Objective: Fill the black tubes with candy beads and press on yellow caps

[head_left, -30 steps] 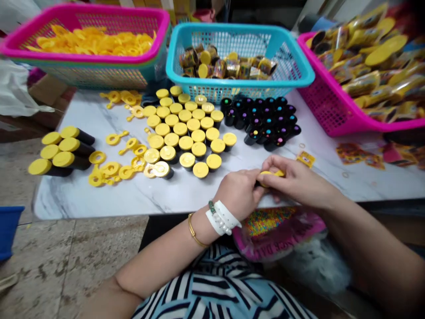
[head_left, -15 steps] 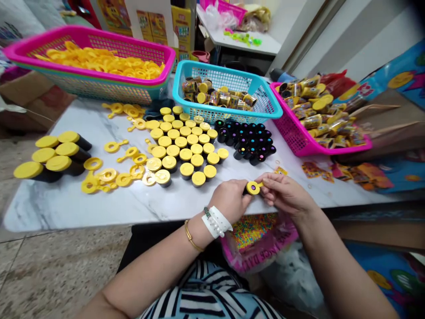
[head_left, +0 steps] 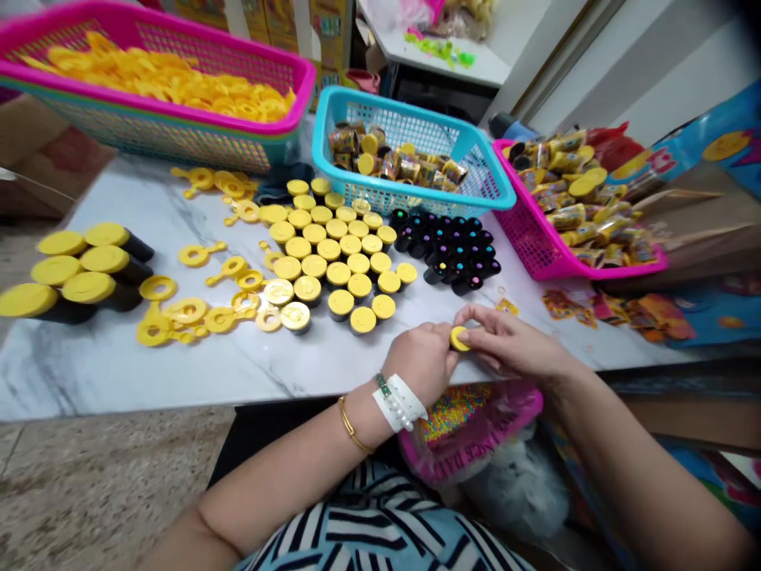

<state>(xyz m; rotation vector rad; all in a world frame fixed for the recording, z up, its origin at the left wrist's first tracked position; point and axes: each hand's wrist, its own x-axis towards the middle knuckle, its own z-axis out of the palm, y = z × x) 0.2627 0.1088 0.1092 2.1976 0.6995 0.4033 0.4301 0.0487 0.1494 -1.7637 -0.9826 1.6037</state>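
Note:
My left hand (head_left: 422, 357) is wrapped round a small black container topped by a yellow cap (head_left: 460, 339), near the table's front edge. The fingers of my right hand (head_left: 505, 341) press on the cap from the right, closed on its edge. Left of my hands stand several yellow-capped black containers (head_left: 338, 274) in a close group. Behind my hands are several black containers (head_left: 457, 247) with small coloured dots on top. Loose yellow ring pieces (head_left: 189, 311) lie at the left of the capped group.
A pink-rimmed basket (head_left: 196, 107) of yellow pieces, a blue basket (head_left: 410, 111) and a pink basket (head_left: 523, 230) of wrapped containers line the back. More capped containers (head_left: 89, 287) stand far left. Below my hands is a pink tray (head_left: 529, 404) with coloured beads.
The ring piece with a purple centre now shows as a solid yellow top, its lid folded over. My right fingers have moved onto it. The view has shifted slightly.

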